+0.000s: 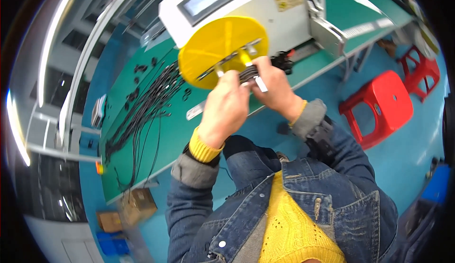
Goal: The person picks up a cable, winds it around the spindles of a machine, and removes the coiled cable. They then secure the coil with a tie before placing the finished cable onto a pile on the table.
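Smooth green tabletop [179, 116]; left hand [223, 103], right hand [275, 86] gripping coiled black cable [247, 75].

No wording can be read clearly. At the upper centre, the white machine [284, 26] bears a yellow sign [288, 0] with dark markings and a washed-out screen [211, 1]. Pale strips with blurred dark print show at the upper right [362, 30] and left of centre [195, 111] on the green worktop [173, 125].

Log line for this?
left hand: at black cable coil; right hand: at same coil; beyond: yellow disc on white winding machine; green table: loose black cables
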Available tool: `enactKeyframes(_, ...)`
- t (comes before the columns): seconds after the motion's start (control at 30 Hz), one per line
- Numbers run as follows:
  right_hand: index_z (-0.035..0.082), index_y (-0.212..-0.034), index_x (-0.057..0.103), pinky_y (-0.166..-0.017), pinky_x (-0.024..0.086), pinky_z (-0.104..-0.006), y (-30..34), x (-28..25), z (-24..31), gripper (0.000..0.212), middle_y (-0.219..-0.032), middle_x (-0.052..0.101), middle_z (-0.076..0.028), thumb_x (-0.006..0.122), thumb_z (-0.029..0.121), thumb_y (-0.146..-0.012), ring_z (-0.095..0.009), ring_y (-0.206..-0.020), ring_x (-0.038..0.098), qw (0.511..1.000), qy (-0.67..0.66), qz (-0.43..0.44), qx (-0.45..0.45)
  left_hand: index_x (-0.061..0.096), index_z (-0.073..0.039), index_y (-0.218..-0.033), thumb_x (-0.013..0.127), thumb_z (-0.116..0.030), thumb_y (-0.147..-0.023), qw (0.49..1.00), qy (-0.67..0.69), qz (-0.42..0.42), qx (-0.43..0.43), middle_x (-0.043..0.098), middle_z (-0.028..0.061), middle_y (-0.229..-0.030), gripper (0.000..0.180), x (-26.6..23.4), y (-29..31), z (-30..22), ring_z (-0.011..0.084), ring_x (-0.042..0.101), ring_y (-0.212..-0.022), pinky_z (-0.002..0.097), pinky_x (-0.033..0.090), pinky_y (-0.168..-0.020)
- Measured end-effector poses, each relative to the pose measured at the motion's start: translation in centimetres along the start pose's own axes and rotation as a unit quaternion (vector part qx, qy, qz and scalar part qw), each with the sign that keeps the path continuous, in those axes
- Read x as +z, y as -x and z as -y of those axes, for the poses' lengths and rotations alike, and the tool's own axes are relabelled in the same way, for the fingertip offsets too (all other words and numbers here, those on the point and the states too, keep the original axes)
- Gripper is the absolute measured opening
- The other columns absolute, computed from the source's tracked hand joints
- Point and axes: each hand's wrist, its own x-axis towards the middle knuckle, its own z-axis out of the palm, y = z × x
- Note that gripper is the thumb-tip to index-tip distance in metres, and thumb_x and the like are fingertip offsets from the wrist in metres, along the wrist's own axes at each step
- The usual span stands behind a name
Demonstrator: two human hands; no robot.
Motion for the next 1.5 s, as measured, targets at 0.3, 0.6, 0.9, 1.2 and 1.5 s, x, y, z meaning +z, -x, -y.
enactKeyframes(0.3, 0.001, -0.088, 0.045, -0.053, 0.044, -0.0441, 1.8, -1.5, 2.5, 0.02, -0.067, 0.056, -0.022, 0.059, 0.009, -0.076, -0.041, -0.065, 0.057, 0.997, -0.011, 0.039, 0.065, 0.042, 0.001, -0.082, 0.051, -0.014, -0.082, 0.999, -0.016, -0.03, -0.016, 0.052, 0.0213, -0.077, 0.017, -0.1, 2.0, -1.9, 0.0402, 0.055, -0.067, 0.0463, 0.045, -0.061)
enactKeyframes(0.6, 0.003, -0.084, 0.042, -0.055, 0.043, -0.0464, 10.2, -3.2, -0.3, 0.015, -0.068, 0.056, -0.023, 0.054, 0.009, -0.077, -0.042, -0.067, 0.055, 0.965, 0.024, 0.24, 0.106, 0.047, 0.001, -0.085, 0.051, -0.015, -0.081, 0.99, 0.001, 0.115, 0.086, 0.054, 0.0172, -0.078, 0.017, 4.4, 8.6, -1.4, 0.0302, 0.057, -0.06, 0.0423, 0.047, -0.056)
enactKeyframes(0.9, 0.0, -0.081, 0.044, -0.057, 0.044, -0.0452, 11.9, -0.9, -0.4, 0.015, -0.068, 0.058, -0.02, 0.054, 0.008, -0.073, -0.04, -0.07, 0.057, 0.943, -0.084, 0.306, 0.097, 0.054, -0.002, -0.096, 0.054, -0.028, -0.088, 0.646, 0.62, 0.22, -0.388, 0.057, 0.005, -0.083, 0.027, 6.4, 10.0, 0.7, 0.0116, 0.056, -0.07, 0.0262, 0.046, -0.049)
enactKeyframes(1.2, 0.0, -0.077, 0.047, -0.055, 0.045, -0.0432, 12.8, -1.4, -1.1, 0.017, -0.061, 0.057, -0.018, 0.054, 0.014, -0.071, -0.038, -0.063, 0.058, 0.887, 0.121, 0.446, -0.01, 0.054, -0.001, -0.095, 0.066, -0.025, -0.079, 0.567, 0.51, 0.46, -0.455, 0.056, 0.0029, -0.072, 0.031, 7.9, 10.5, 3.2, 0.0083, 0.055, -0.063, 0.0209, 0.046, -0.048)
enactKeyframes(1.5, 0.001, -0.085, 0.055, -0.052, 0.046, -0.0416, 14.4, -0.6, -0.3, 0.022, -0.064, 0.06, -0.017, 0.059, 0.012, -0.067, -0.035, -0.059, 0.058, 0.925, -0.17, 0.328, 0.093, 0.055, 0.001, -0.088, 0.061, -0.012, -0.078, 0.786, 0.397, 0.372, -0.295, 0.057, 0.0025, -0.068, 0.017, 7.3, 13.4, 1.3, 0.0078, 0.053, -0.056, 0.0233, 0.041, -0.047)
